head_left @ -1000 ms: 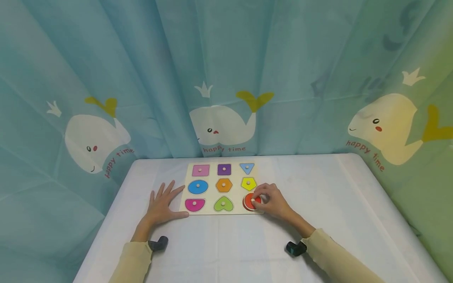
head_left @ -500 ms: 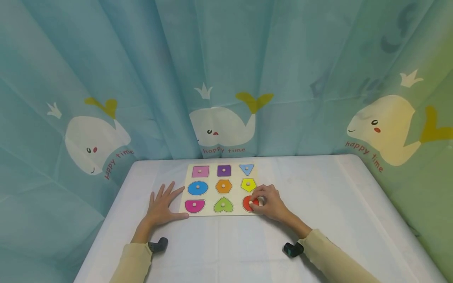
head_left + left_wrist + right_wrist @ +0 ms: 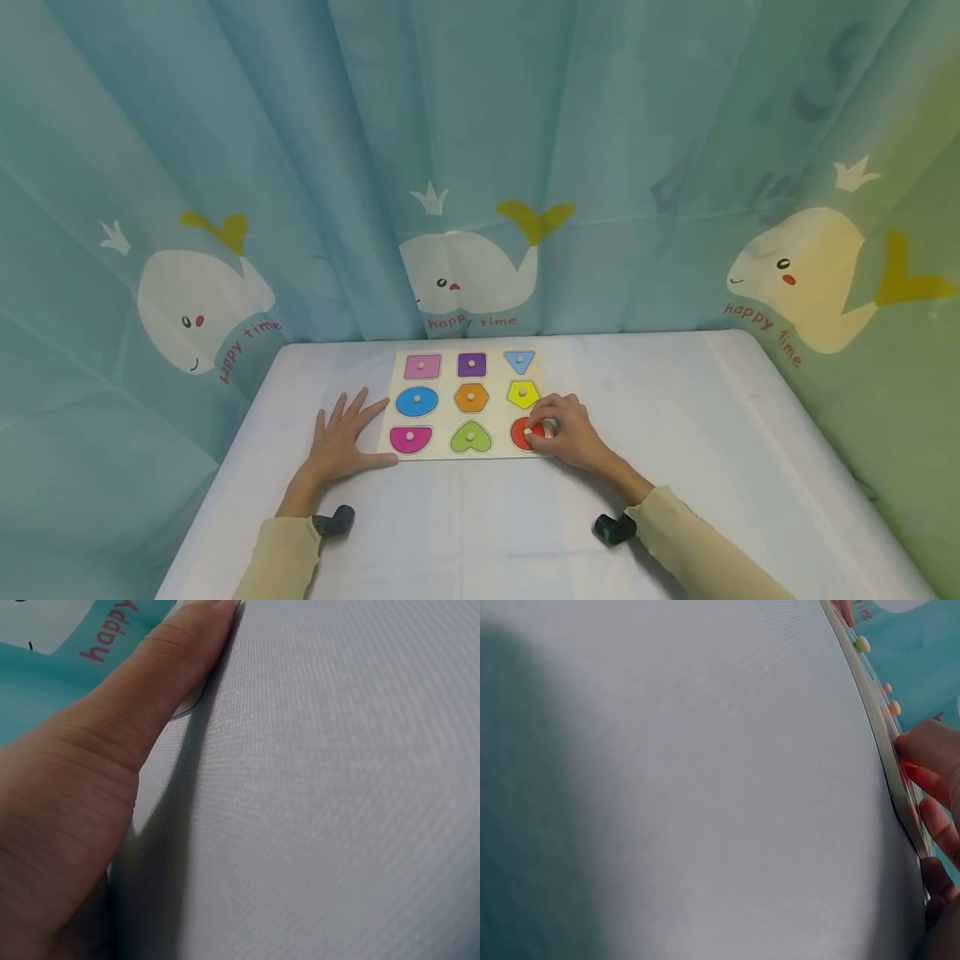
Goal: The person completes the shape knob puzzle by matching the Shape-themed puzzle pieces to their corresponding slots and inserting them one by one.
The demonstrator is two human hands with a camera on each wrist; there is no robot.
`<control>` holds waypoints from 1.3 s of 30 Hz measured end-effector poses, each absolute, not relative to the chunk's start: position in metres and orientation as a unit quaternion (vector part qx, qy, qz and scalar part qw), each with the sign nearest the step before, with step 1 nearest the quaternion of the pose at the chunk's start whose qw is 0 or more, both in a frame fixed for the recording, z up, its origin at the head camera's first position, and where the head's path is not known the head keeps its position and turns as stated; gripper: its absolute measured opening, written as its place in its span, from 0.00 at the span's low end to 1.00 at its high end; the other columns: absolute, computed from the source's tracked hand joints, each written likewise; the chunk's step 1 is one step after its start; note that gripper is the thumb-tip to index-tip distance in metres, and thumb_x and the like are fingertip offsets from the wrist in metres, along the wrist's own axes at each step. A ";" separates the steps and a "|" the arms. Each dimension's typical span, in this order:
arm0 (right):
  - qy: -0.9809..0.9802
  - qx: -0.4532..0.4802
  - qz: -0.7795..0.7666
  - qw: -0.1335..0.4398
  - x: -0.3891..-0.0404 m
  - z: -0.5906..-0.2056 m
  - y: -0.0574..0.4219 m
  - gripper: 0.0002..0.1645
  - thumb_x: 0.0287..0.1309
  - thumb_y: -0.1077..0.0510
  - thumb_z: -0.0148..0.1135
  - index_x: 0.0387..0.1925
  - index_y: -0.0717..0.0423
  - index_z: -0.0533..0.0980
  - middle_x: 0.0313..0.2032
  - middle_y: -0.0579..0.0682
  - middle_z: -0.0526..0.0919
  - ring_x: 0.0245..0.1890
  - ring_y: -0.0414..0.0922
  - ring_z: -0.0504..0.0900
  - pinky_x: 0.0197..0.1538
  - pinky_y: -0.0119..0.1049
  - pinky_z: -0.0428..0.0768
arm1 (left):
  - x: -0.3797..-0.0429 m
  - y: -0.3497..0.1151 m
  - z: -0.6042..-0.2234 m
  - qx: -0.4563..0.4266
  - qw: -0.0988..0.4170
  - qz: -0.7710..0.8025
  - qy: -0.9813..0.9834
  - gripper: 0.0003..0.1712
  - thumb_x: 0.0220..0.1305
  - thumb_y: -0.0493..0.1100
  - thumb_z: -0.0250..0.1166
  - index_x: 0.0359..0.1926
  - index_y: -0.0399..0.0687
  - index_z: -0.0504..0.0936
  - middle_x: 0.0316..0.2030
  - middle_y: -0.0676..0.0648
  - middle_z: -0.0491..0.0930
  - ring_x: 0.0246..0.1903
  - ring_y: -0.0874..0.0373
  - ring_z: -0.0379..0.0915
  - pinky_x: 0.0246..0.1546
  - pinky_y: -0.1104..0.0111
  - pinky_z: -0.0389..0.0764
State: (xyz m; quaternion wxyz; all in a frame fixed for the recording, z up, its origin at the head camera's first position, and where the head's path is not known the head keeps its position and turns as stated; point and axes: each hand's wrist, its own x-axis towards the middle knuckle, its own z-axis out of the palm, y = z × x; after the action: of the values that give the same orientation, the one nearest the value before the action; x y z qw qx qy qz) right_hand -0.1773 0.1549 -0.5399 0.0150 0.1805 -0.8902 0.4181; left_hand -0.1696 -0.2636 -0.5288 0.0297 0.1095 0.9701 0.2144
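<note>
A cream peg puzzle board (image 3: 442, 447) lies on the table, holding several coloured shapes with small knobs. At its near right corner is a red round puzzle piece (image 3: 518, 435), lined up with its slot. My right hand (image 3: 573, 435) pinches that piece's knob between thumb and forefinger, partly covering it. In the right wrist view the fingers (image 3: 934, 746) reach over the board's edge, and the pinch is only partly visible. My left hand (image 3: 337, 446) spreads flat at the board's left edge, forefinger and thumb touching its border. The left wrist view shows the thumb (image 3: 150, 671) against a board corner.
Near the red piece are a green heart (image 3: 471, 438) and a yellow pentagon (image 3: 522, 394). A white cloth covers the table (image 3: 465, 533). Behind it hangs a blue-green curtain (image 3: 637, 167) printed with whales. Each wrist carries a small dark camera (image 3: 334, 522).
The red piece has shifted slightly left and down, from sitting off-centre over its slot to lying in line with it. My right hand keeps its pinch; the left hand stays put.
</note>
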 end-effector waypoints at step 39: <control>-0.899 0.160 0.407 -0.005 -0.178 -0.541 0.154 0.11 0.51 0.55 0.81 0.27 0.35 0.85 0.44 0.38 0.82 0.50 0.46 0.71 0.53 0.49 0.66 | -0.169 -0.264 -0.531 0.108 0.031 0.222 0.969 0.60 0.43 0.70 0.78 0.76 0.53 0.68 0.79 0.34 0.52 0.76 0.26 0.35 0.68 0.25 0.33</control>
State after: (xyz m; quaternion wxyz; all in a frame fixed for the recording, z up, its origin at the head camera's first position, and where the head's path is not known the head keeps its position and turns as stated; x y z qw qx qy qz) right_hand -0.1778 0.1538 -0.5411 -0.0047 0.1604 -0.8992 0.4071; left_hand -0.1689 -0.2643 -0.5308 0.0315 0.1082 0.9686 0.2218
